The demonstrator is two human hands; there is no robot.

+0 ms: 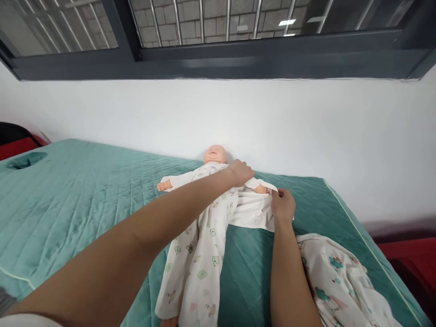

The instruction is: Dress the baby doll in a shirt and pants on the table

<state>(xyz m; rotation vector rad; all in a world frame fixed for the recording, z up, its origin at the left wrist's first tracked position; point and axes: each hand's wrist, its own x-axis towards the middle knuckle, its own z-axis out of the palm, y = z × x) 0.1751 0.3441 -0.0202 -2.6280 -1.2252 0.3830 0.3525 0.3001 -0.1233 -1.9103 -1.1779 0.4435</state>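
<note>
A baby doll (pixel 215 154) lies on its back, head toward the wall, in a white patterned outfit (pixel 204 254). My left hand (pixel 240 173) is closed at the doll's upper arm on the right side of the view; its fingertips are partly hidden. Beside the doll's hand (pixel 261 189), my right hand (pixel 283 203) pinches the edge of a white sleeve. Under that arm, a plain white garment (pixel 254 206) is spread out from the doll's side. The doll's other arm (pixel 165 185) reaches out to the left, its hand bare.
A green quilted mattress cover (pixel 88 195) lies beneath everything. White printed cloth (pixel 340 281) is bunched at the lower right, near my right forearm. Behind the doll rises a white wall (pixel 306 122) with a dark window frame (pixel 238 61). Red items (pixel 412 259) show beyond the right edge.
</note>
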